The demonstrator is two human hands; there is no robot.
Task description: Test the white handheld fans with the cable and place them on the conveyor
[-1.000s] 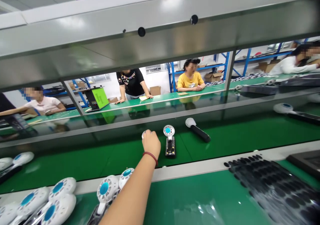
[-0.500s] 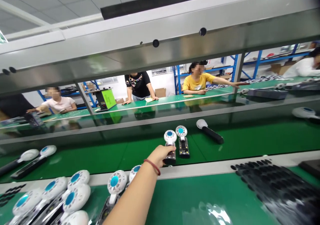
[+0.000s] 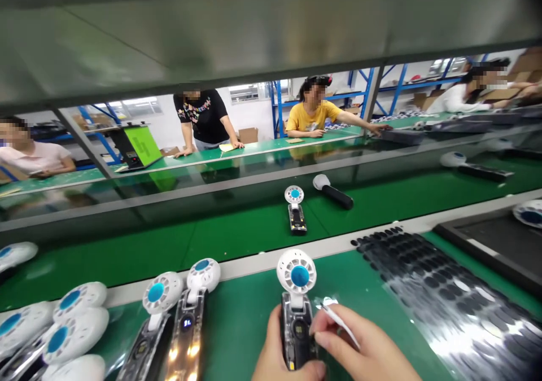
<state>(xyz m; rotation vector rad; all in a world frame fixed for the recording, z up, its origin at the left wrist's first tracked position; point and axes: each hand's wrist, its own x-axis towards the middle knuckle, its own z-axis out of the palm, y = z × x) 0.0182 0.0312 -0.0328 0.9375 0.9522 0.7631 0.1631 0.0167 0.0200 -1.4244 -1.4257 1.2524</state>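
Observation:
My left hand is closed round the handle of a handheld fan, its round white head upright and blue in the centre. The handle is clear over dark parts. Close beside it on the right, my right hand pinches a thin, curved white strip; its exact kind is unclear. The right fingertips are at the handle's edge, and I cannot tell whether they touch it. To the left on the green bench lie a fan with lit lights and an unlit fan.
More fans are piled at the left. Sheets of black round pieces and a black tray lie on the right. On the green belt are another fan and a black-handled one. Co-workers are across the line.
My left hand has brought one of two neighbouring fans from the belt back over the bench. My right hand has come into view with the white strip. The view has tilted down and turned right.

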